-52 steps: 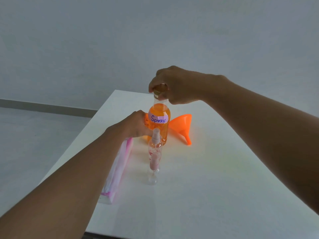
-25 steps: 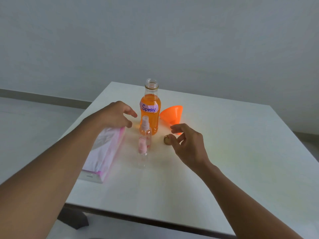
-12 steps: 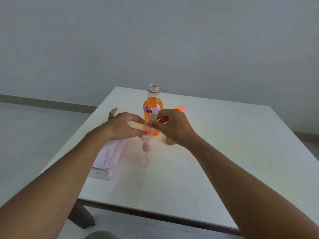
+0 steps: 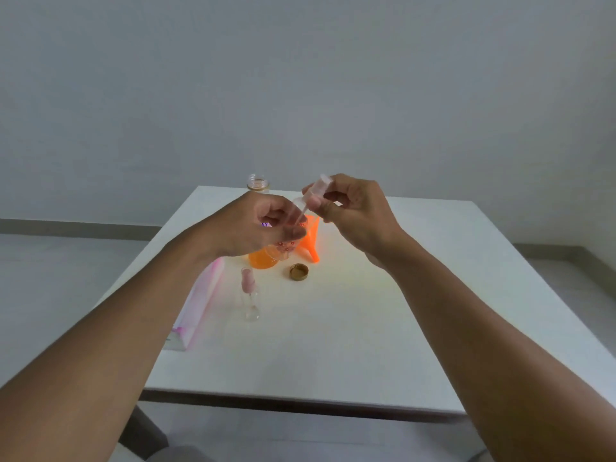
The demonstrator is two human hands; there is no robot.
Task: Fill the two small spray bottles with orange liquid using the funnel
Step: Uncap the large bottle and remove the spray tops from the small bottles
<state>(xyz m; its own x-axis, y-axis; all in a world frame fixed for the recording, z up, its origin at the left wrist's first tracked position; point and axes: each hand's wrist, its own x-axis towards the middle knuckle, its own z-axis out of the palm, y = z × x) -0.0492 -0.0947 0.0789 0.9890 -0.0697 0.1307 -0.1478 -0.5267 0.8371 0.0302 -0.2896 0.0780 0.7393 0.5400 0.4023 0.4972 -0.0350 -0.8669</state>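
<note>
A small clear plastic spray bottle (image 4: 284, 252) is gripped by the left hand (image 4: 263, 225) above the white table (image 4: 333, 335); its clear pump head (image 4: 315, 191) is pinched by the right hand (image 4: 358, 216), tube slanting down-left towards it. The orange plastic funnel (image 4: 311, 243) lies beyond, nearer the right hand.

head view | worn at head height | faces forward and down | table (image 4: 366, 328) close below
</note>
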